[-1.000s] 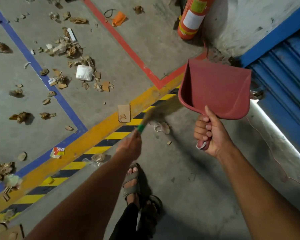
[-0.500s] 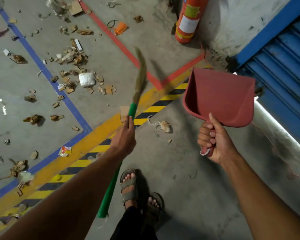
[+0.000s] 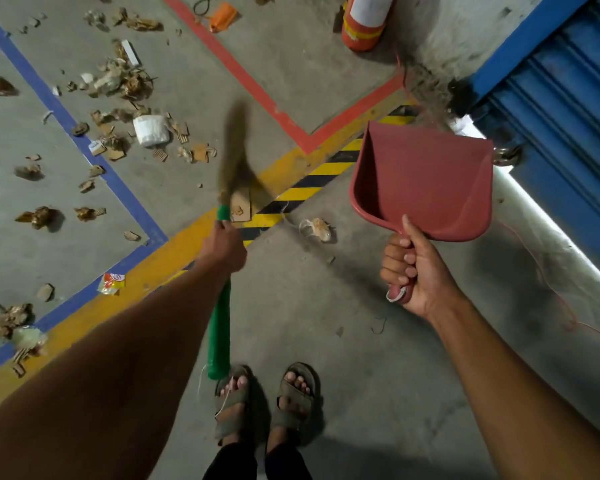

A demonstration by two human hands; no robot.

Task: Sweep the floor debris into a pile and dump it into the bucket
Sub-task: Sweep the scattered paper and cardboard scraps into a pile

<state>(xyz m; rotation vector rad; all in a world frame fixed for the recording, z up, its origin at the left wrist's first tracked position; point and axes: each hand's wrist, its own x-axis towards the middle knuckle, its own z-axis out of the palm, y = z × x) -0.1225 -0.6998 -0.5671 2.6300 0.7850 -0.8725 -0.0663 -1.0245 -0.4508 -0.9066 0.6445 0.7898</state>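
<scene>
left hand (image 3: 222, 249) wraps green broom (image 3: 219, 327), long axis near-to-far, blurred bristles pointing away over yellow line (image 3: 174, 252) | right hand (image 3: 417, 271) grips red dustpan (image 3: 426, 181) handle, mouth facing away | debris (image 3: 118, 133) beyond yellow line | no writing readable

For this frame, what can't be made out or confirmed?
Head view only:
- Bucket: not in the picture.
- Broom bristles: motion-blurred; whether they touch the floor is unclear.
- Left hand fingers: hidden behind the hand's back on the green handle.
- Fire extinguisher: top cut off by the upper edge.
- Snack wrapper: print too small.
</scene>
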